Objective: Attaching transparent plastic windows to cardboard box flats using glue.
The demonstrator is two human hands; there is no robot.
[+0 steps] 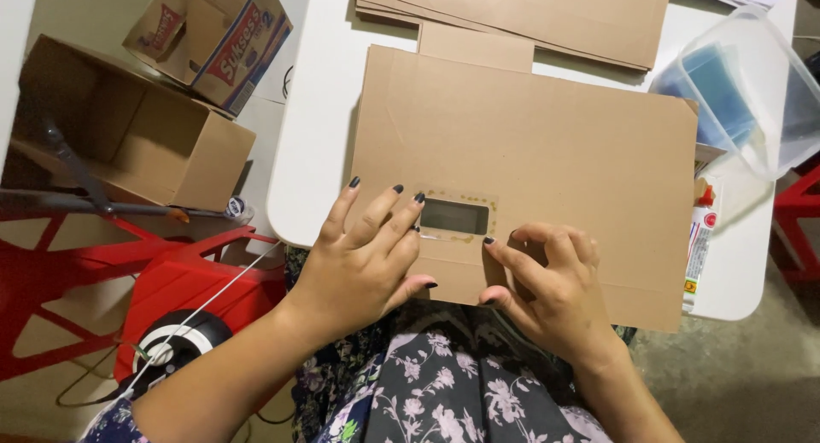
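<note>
A large flat brown cardboard sheet (547, 135) lies on the white table (316, 135), its near edge hanging over my lap. A small rectangular window (454, 216) is cut in it, ringed with glue dabs and covered by a clear film piece. My left hand (363, 259) lies flat on the cardboard left of the window, fingers spread, fingertips on the film's left edge. My right hand (551, 281) rests right of the window, index fingertip pressing the film's lower right corner and thumb at the sheet's near edge.
More flat cardboard sheets (547, 11) are stacked at the table's far side. A clear plastic container (747, 84) and a glue tube (699, 246) sit at the right. Open cardboard boxes (128, 127) and a red stool (171, 281) stand on the left floor.
</note>
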